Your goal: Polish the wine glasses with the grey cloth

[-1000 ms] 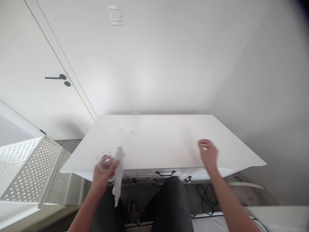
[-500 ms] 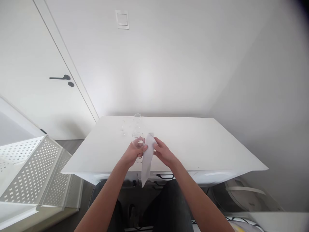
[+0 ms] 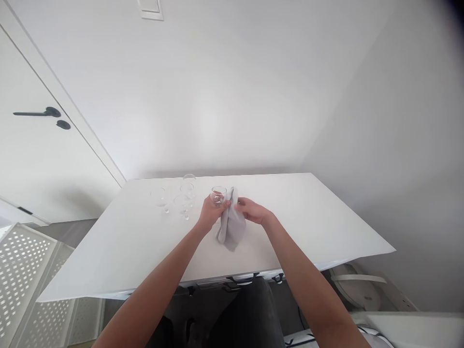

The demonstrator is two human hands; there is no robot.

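Observation:
My left hand (image 3: 210,215) is closed round a clear stemmed glass (image 3: 218,195), held upright above the white table (image 3: 308,222). My right hand (image 3: 253,211) grips a grey cloth (image 3: 232,227) right beside the glass, and the cloth hangs down from both hands to the tabletop. Three more clear glasses stand on the table to the left: one (image 3: 160,197) farthest left, one (image 3: 181,205) in the middle, one (image 3: 189,182) at the back.
A white door with a black handle (image 3: 38,113) is at the left. A perforated white rack (image 3: 25,280) stands at the lower left. Drawer handles (image 3: 239,279) show under the table's front edge, above my dark trousers (image 3: 246,314).
My left hand carried the glass and cloth from the table's front-left edge to the middle. My right hand came across and took hold of the cloth. The view has shifted right.

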